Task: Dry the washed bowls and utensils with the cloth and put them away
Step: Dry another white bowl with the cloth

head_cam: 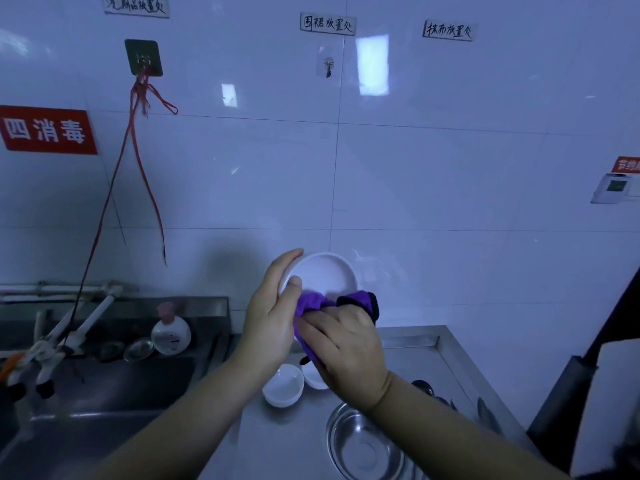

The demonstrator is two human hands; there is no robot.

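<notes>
A white tiled wall (415, 168) fills most of the view, carrying handwritten paper labels along its top, a red sign (46, 130) at the left and a dark square hook (143, 57) from which red strings (138, 140) hang down. Below it runs a steel counter (433, 344), with a steel sink (114, 375) set to its left. A tap (69, 332) angles over the sink, and a round clear bottle with a pink cap (170, 332) stands at the sink's back edge beside two small metal dishes. A steel basin (363, 445) sits on the counter near the bottom of the view, partly behind the right forearm. The left hand (273, 313) holds a white plate (322, 273) up in front of the wall, tilted so its inside faces the camera; the fingers curl round the plate's left rim and the thumb presses on its inner face. The right hand (346, 344) grips a purple cloth (311, 303) with a black edge, fingers curled over it, and the cloth lies against the plate's lower rim. Two small white bowls (283, 384) rest on the counter below the hands, side by side, the right one partly hidden by the right wrist. Dark utensils (424, 388) lie on the counter just right of that wrist, too dim to identify.
</notes>
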